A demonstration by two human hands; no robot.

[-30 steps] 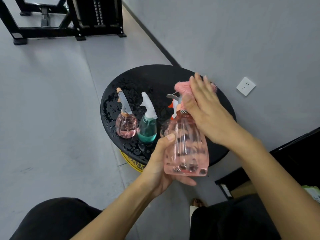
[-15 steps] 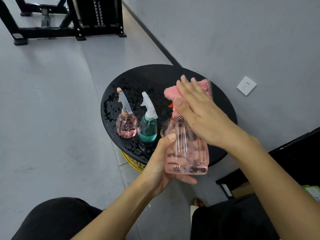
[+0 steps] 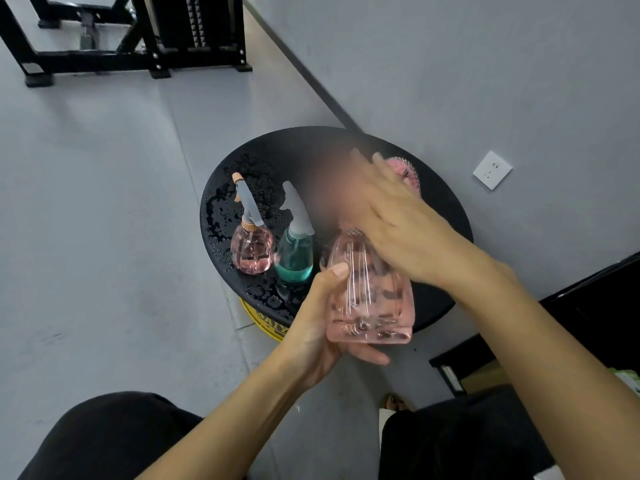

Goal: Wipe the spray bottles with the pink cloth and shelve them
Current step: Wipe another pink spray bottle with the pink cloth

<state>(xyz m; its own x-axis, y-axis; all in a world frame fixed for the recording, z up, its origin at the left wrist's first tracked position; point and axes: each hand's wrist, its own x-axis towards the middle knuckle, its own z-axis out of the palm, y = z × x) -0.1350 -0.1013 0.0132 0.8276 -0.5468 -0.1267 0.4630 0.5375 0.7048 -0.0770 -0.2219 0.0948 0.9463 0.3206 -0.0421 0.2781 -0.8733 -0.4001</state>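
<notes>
Under the right fingers (image 3: 381,183), pink cloth (image 3: 406,169) lies atop the bottle (image 3: 372,292).

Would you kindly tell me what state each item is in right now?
Large pink bottle: held in the left hand, top covered.
Pink cloth: pressed over that bottle's top by the right hand.
Small pink bottle: upright on the table, part full.
Teal bottle: upright beside it, part full.
Table: wet with droplets.
Wall socket: nothing plugged in.
</notes>
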